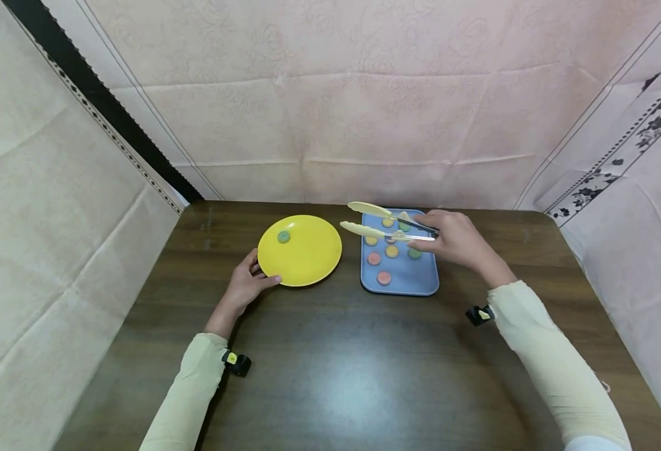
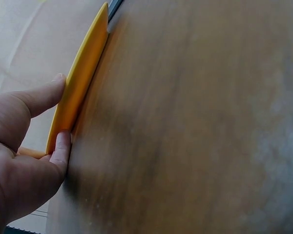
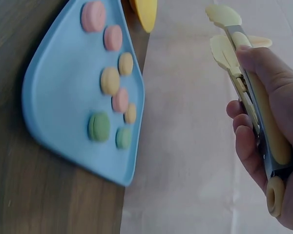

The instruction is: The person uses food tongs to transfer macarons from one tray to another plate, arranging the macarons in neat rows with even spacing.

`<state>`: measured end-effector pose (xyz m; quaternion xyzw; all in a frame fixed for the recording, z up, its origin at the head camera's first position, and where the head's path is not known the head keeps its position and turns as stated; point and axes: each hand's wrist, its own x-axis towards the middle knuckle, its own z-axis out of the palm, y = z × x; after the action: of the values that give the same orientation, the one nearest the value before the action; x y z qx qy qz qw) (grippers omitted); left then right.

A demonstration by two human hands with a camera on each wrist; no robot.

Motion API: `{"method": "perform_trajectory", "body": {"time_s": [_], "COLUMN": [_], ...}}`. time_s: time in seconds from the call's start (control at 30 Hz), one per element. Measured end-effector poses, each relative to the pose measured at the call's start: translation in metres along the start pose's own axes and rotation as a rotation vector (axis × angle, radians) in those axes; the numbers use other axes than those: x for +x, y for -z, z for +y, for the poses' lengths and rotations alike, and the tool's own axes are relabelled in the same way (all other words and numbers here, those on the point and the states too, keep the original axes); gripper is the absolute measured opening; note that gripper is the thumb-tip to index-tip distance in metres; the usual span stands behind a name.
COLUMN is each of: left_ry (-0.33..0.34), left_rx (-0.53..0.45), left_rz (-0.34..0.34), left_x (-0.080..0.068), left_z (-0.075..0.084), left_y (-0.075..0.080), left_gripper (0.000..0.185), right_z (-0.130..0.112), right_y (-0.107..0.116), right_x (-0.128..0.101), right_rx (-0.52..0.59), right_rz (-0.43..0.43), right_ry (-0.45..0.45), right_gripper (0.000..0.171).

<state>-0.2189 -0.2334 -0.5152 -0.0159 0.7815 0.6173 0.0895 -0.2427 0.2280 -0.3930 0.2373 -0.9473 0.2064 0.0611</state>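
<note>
— What is the right hand (image 1: 458, 240) doing?

— Its fingers are wrapped around a pair of pale yellow tongs (image 1: 388, 223), gripping them near the hinge end. The tongs are held in the air above the far part of the blue tray (image 1: 420, 283), with their tips pointing left toward the yellow plate (image 1: 307, 257). The two tips stand apart, with nothing between them.

— And what lies on the tray?

— Small round macarons (image 3: 110, 80) in pink, yellow and green, scattered over the tray's far half. The right wrist view shows them as flat little discs, a few just beside one another, none touching the tongs.

— Where is the plate?

— To the left of the tray, near it but apart. One green macaron (image 1: 283, 237) rests on it, toward its far left side.

— What about the left hand (image 1: 247, 283)?

— It grasps the plate's near left edge. In the left wrist view the thumb lies on top of the rim and a finger presses against it from below, so the rim is pinched between them.

— What carries all this?

— A dark brown wooden surface (image 1: 330, 363); both plate and tray sit on its far half. Pale pink cloth (image 1: 330, 94) hangs behind and at both sides. Both forearms wear light yellow-green sleeves (image 1: 550, 357), each with a small black device at the wrist.
</note>
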Motion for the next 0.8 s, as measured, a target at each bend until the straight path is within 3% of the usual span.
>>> {"method": "perform_trajectory", "body": {"time_s": [0.33,0.8], "left_ry": [-0.002,-0.017], "left_rx": [0.0,0.003], "left_rz": [-0.006,-0.004], "left_x": [-0.004,-0.004], "left_z": [0.002,0.002], "left_y": [-0.001,-0.001], "left_gripper": [0.103,0.101], "right_z": [0.03,0.067], "right_y": [0.015,0.006], "right_x": [-0.046,-0.093], "right_rx": [-0.043,-0.081], "right_rz": [0.039,0.014], "right_ry": [-0.061,-0.145], "right_gripper": [0.058,0.061]}}
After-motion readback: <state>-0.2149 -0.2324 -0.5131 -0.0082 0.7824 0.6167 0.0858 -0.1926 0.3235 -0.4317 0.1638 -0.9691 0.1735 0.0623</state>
